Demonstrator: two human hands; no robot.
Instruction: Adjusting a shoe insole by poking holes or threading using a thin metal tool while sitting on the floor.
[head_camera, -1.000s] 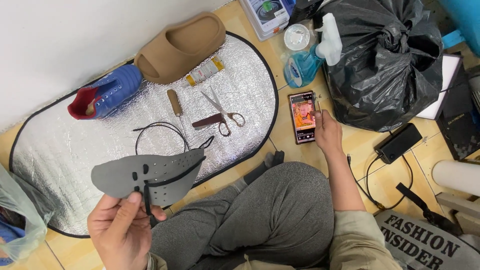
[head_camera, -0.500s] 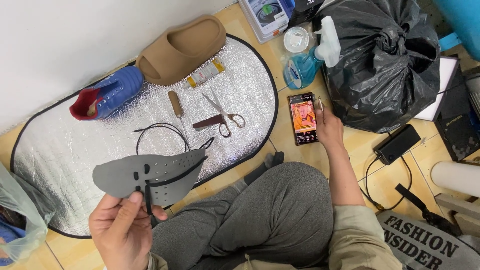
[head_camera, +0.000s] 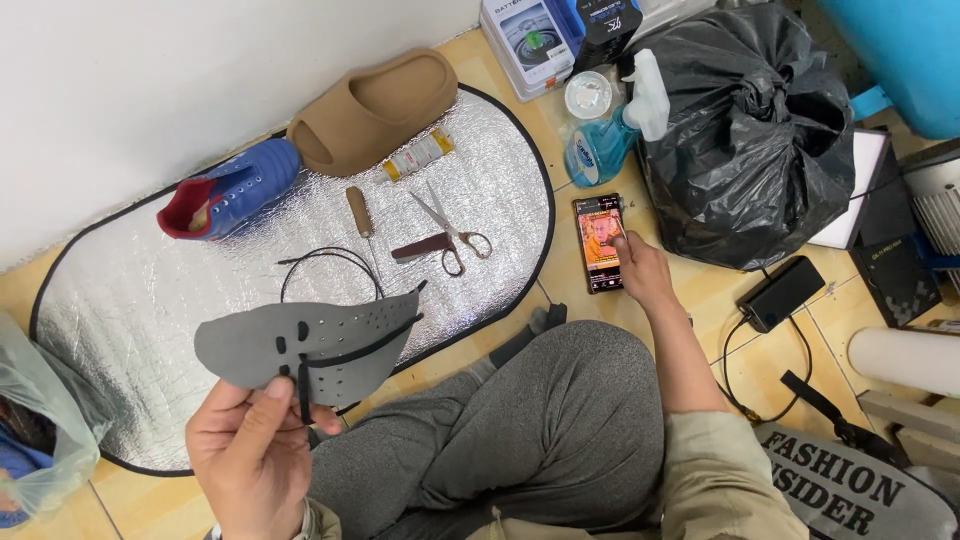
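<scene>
The left hand (head_camera: 250, 450) pinches the lower edge of a grey perforated shoe panel (head_camera: 310, 340) between thumb and fingers, holding it raised above the near edge of the silver insulating mat (head_camera: 130, 300); a black cord (head_camera: 330, 262) runs from the panel onto the mat. The right hand (head_camera: 643, 272) rests loosely open on the floor, fingers touching one phone (head_camera: 598, 243), gripping nothing. The person's grey-clad knee (head_camera: 560, 420) lies between the two hands. On the mat lie one blue shoe (head_camera: 235, 186), one tan slide sandal (head_camera: 375, 108), one small glue tube (head_camera: 418, 155), one wooden-handled awl (head_camera: 362, 218) and one pair of scissors (head_camera: 448, 230). One black rubbish bag (head_camera: 750, 130) stands just beyond the phone, beside one blue bottle (head_camera: 598, 150).
</scene>
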